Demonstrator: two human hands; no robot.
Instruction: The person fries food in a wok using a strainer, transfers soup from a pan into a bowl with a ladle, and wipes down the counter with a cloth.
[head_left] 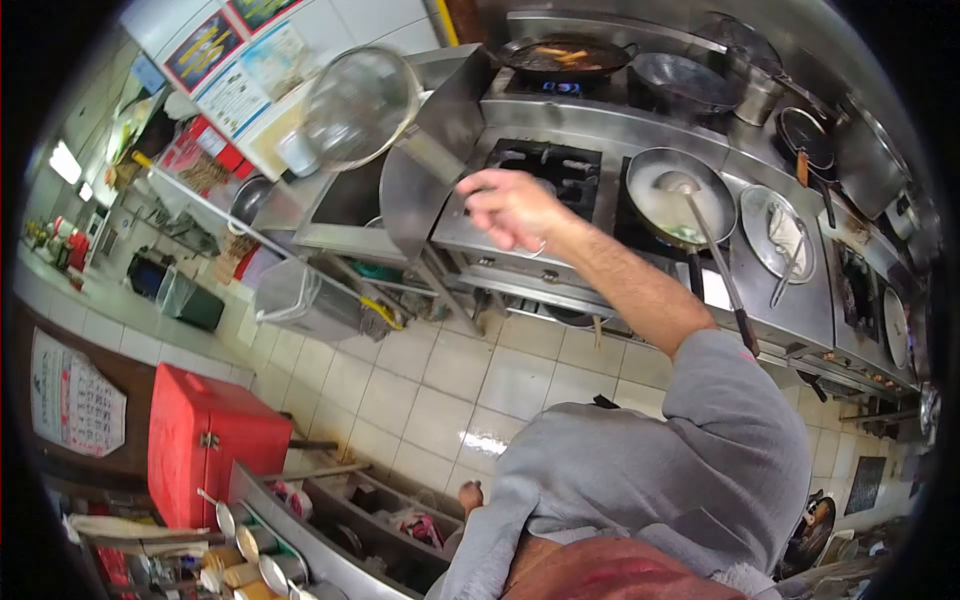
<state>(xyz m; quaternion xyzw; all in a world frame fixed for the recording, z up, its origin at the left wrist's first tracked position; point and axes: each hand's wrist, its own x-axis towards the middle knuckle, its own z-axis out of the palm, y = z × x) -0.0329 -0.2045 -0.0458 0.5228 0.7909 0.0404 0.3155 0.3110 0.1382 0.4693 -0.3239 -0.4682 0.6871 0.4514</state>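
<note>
Apparently carries strainer (362, 108) aloft, clamped in right hand (508, 207); next likely needs steadying; cannot tell left hand's (470, 496) grip.

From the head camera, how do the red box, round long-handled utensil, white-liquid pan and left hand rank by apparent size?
1. Red box
2. Round utensil and white-liquid pan: too alike to rank
3. Left hand

Room above floor (432, 368), metal partition (411, 205) near strainer (360, 108), ladle (716, 252) jutting from pan (727, 190)
</note>
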